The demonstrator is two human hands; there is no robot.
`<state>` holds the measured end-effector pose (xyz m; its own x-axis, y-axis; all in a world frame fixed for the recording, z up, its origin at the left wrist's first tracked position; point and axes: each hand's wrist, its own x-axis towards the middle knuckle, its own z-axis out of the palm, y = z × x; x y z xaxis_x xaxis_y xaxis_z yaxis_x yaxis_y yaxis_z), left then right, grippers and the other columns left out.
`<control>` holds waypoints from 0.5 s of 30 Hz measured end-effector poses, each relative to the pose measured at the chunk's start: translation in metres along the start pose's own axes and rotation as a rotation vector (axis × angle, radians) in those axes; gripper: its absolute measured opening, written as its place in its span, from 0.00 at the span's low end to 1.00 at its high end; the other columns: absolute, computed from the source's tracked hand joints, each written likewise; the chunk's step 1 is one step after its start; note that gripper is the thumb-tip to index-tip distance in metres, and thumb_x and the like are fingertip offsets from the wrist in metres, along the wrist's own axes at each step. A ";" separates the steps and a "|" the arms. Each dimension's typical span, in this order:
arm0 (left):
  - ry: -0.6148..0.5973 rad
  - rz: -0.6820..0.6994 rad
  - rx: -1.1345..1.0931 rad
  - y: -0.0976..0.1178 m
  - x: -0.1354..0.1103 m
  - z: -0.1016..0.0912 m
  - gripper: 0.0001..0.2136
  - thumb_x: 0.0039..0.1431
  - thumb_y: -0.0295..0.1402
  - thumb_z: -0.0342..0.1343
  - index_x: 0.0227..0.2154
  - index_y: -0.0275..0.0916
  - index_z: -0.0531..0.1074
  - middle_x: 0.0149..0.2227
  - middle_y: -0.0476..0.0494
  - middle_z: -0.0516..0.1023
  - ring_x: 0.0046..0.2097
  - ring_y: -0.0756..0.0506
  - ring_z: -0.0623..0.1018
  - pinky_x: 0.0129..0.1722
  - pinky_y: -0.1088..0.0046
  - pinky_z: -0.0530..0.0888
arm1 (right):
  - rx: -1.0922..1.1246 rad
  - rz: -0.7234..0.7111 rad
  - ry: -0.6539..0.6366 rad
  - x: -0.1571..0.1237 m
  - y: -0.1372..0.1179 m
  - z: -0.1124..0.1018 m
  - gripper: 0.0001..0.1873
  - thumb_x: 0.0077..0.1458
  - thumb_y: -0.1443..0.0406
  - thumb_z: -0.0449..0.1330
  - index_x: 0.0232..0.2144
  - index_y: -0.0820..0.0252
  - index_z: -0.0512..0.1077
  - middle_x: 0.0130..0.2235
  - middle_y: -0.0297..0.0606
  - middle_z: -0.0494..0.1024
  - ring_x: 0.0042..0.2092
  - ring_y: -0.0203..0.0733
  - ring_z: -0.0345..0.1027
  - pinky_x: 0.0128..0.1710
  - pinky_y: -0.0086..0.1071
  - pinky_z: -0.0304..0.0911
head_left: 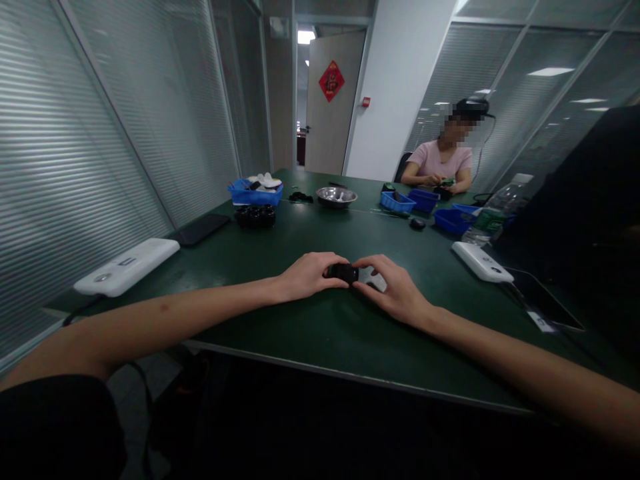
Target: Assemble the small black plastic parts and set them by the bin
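My left hand (317,273) is closed around the left end of a short black cylindrical object (344,273), its thumb and fingers on opposite sides. The thumb and index finger of my right hand (393,287) pinch the same object's right end, with the rest of that hand curved away. Both hands are just over the middle of the green table (310,327). What the black object is cannot be made out, and my fingers hide its left part. A pale patch shows in the gap of my right hand.
Farther back are black round pieces (256,216), a blue basket (256,193), a metal bowl (336,197) and blue trays (453,221). White power banks (127,267) lie left and right, with a bottle (493,217) on the right. Another person (445,163) sits across the table.
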<state>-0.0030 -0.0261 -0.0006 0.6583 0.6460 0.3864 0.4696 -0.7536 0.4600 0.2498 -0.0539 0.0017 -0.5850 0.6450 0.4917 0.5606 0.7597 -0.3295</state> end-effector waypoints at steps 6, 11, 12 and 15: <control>-0.006 -0.007 -0.005 0.001 0.001 0.000 0.21 0.63 0.43 0.64 0.54 0.38 0.75 0.44 0.43 0.80 0.39 0.46 0.76 0.37 0.71 0.68 | 0.010 0.077 0.027 0.000 0.001 0.002 0.14 0.65 0.59 0.63 0.51 0.55 0.70 0.48 0.42 0.78 0.48 0.50 0.73 0.47 0.45 0.70; 0.006 0.002 0.000 0.000 0.000 0.001 0.21 0.62 0.43 0.65 0.54 0.38 0.75 0.44 0.43 0.80 0.38 0.46 0.75 0.37 0.70 0.68 | 0.023 0.091 0.000 0.001 0.001 0.001 0.11 0.67 0.59 0.62 0.49 0.54 0.71 0.47 0.41 0.79 0.46 0.49 0.73 0.45 0.43 0.70; 0.007 0.006 -0.001 0.000 0.000 0.001 0.21 0.62 0.43 0.65 0.54 0.38 0.75 0.44 0.43 0.80 0.38 0.46 0.75 0.37 0.70 0.69 | 0.011 0.060 0.001 0.001 0.000 0.001 0.12 0.66 0.61 0.63 0.50 0.55 0.70 0.47 0.41 0.78 0.47 0.49 0.73 0.46 0.44 0.70; 0.009 0.002 0.001 -0.001 0.000 0.001 0.22 0.62 0.43 0.65 0.54 0.37 0.75 0.45 0.43 0.80 0.39 0.46 0.75 0.37 0.70 0.69 | -0.009 -0.019 0.006 0.001 0.000 0.001 0.13 0.64 0.64 0.64 0.50 0.55 0.70 0.49 0.42 0.77 0.50 0.51 0.71 0.49 0.45 0.69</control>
<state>-0.0030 -0.0256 -0.0017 0.6538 0.6456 0.3946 0.4691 -0.7551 0.4580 0.2489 -0.0539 0.0017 -0.5921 0.6298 0.5028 0.5544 0.7711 -0.3129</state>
